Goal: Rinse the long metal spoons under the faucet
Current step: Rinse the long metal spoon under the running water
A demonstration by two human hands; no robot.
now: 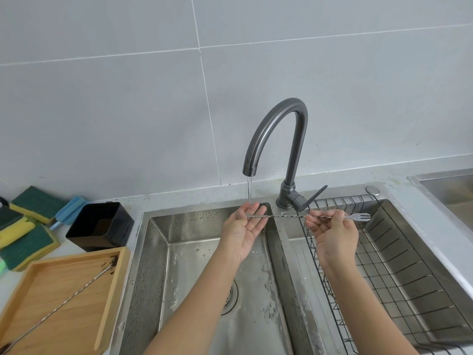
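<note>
Forearms enter from the bottom edge and reach up over the double steel sink [153, 252]. At lower left, on the counter, a wooden tray [112, 285] holds a second long spoon [64, 303] lying diagonally, its bowl end toward the tray's far corner and soiled with dark specks; no hand touches it. Right basin carries a black wire rack [384, 278] set inside it. Left basin is wet, with the drain [231, 295] partly hidden behind the left forearm.

Further in, the left hand [243, 226] is held palm-up with fingers straight and relaxed, above the left basin. The long metal spoon [286, 216] lies level across both hands, running left to right. Its bowel-side end rests on the left fingers, under the stream; whether a bowl shows there cannot be told, as it is too small against the fingers. The right hand [330, 226] pinches the twisted shaft between thumb and curled fingers, over the rack's left edge. The small fork-shaped end projects just beyond that grip to the right.

Water [249, 190] falls in a thin stream from the dark gooseneck faucet [271, 131] onto the left fingertips and the spoon's end. Faucet lever [312, 198] is angled up to the right.

Beyond the tray stands a black square container [102, 226]. Green-and-yellow sponges [28, 226] and a blue item lie at far left. Grey wall tile [128, 98] closes the view.
</note>
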